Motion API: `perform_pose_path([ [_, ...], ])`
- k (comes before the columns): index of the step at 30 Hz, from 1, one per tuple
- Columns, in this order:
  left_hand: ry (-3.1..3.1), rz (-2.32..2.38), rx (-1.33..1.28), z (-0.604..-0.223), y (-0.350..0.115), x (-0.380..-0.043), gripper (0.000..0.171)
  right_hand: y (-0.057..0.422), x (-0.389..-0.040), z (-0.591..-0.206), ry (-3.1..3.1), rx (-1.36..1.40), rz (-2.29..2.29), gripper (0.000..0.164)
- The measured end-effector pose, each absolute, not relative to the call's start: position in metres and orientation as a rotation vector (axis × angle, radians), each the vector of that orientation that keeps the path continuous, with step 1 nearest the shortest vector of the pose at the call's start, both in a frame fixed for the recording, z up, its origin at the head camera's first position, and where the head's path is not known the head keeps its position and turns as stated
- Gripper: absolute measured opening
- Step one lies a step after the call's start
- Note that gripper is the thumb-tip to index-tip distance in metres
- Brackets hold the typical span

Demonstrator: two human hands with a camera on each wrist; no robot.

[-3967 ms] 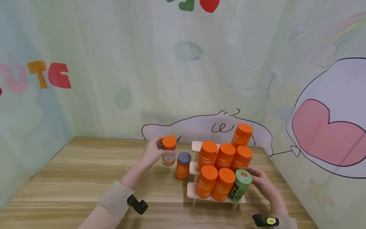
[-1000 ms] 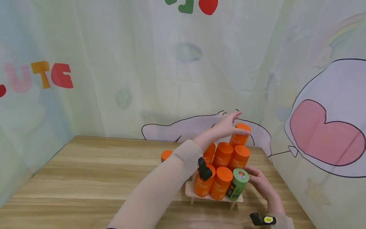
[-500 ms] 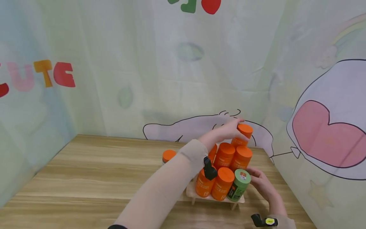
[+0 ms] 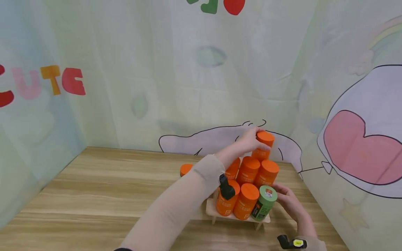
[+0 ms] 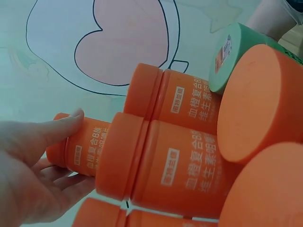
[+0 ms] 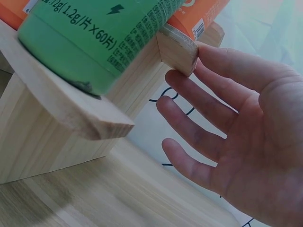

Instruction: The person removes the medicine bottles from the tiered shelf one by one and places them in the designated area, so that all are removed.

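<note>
In the head view my left hand (image 4: 249, 140) grips an orange bottle (image 4: 265, 138) at the top tier of a stepped wooden rack (image 4: 211, 208). The left wrist view shows the thumb above this bottle (image 5: 87, 142) and the fingers below it. Its base is hidden behind middle-tier bottles. My right hand (image 4: 289, 203) is at the rack's right side. Up close, my right hand (image 6: 258, 127) pinches the end of a shelf (image 6: 179, 49) between thumb and index finger, with the other fingers loose. A green bottle (image 4: 264, 204) stands nearby on the lowest tier.
Several orange bottles (image 4: 246, 202) fill the lower and middle tiers. An orange-lidded jar (image 4: 186, 169) stands on the wooden table (image 4: 103, 195), partly behind my left sleeve (image 4: 176, 205). A printed curtain (image 4: 150, 76) hangs behind and at both sides.
Four seconds ago my left hand held the orange-lidded jar, which now stands on the table. That hand has crossed to the top bottle, gripped it and shifted it slightly up and left.
</note>
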State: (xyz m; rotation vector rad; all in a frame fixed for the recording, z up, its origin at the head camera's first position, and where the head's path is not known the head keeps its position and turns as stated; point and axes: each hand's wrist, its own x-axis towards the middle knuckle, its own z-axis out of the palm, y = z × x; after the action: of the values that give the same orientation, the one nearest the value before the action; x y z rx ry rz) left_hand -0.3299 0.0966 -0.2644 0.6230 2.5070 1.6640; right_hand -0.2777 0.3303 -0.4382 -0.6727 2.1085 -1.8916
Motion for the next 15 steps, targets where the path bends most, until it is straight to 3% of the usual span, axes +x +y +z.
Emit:
perform_pose_path([
  [15,2.594,1.949,0.434,-0.257,0.05,-0.321,0.067,0.333,-0.28,-0.439,2.135,-0.635,-1.851,0.041],
])
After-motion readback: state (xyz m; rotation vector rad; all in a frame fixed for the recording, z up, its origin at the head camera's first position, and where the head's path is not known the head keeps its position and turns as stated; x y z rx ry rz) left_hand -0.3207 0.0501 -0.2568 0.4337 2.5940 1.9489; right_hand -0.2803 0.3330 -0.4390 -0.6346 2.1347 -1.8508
